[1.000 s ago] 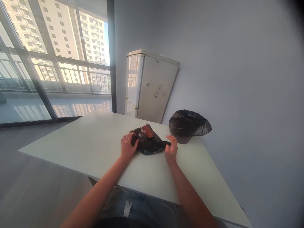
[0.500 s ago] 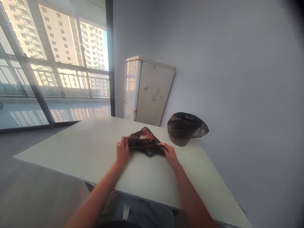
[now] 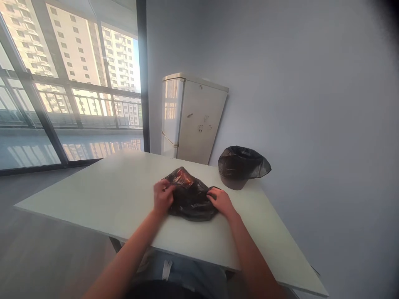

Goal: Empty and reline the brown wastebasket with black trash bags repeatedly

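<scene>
Left hand (image 3: 163, 196) pinching black bag (image 3: 195, 205) at its left side, right hand (image 3: 220, 200) gripping opposite side, fingers curled, both forearms angled inward.

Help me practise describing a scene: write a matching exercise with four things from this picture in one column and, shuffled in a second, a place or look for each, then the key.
Things
1. loose black bag
2. lined bin
3. refrigerator
4. table

Places and looks
A. stands beyond the far edge, with dark marks on its pale side
B. has a flat, pale top
C. lies between left hand and right hand, with a reddish patch showing
D. has black plastic draped over its rim

Right pairs: 1-C, 2-D, 3-A, 4-B
</scene>
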### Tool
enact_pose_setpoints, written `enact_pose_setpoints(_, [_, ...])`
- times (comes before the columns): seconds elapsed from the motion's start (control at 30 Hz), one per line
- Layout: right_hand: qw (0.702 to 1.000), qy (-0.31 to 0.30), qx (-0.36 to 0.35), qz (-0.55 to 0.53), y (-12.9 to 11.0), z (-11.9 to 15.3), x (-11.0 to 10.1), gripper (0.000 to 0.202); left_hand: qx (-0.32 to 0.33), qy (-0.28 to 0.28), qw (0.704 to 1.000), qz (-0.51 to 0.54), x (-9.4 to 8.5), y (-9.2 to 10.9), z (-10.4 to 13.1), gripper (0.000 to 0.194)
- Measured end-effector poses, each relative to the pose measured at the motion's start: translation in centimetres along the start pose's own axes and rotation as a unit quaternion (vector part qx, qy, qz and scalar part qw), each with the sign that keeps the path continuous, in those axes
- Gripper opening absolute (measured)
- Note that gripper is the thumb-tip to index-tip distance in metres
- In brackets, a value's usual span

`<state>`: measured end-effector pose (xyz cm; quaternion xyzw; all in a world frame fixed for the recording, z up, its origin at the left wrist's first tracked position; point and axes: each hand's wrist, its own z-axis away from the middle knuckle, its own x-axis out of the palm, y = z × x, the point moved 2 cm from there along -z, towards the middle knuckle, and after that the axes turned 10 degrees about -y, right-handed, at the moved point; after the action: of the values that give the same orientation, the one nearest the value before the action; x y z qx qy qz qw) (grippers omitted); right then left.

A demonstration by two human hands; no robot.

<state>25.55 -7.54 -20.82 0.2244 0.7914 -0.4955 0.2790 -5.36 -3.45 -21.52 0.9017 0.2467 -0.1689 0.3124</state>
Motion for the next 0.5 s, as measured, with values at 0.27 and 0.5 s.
enact_pose_setpoints(0.27, [0.992,0.069,0.034,0.100,1.4,-0.1,1.1,0.085,0.058,-0.181,0.981,-0.024,1.6,2.2,0.0,0.017])
enact_pose_setpoints(0.5, [0.989,0.132,-0.047,0.055,-2.3,0.1,1.6,0.031,0.048,-0.160,0.986,-0.005,1.8,1.2,-0.1,0.077])
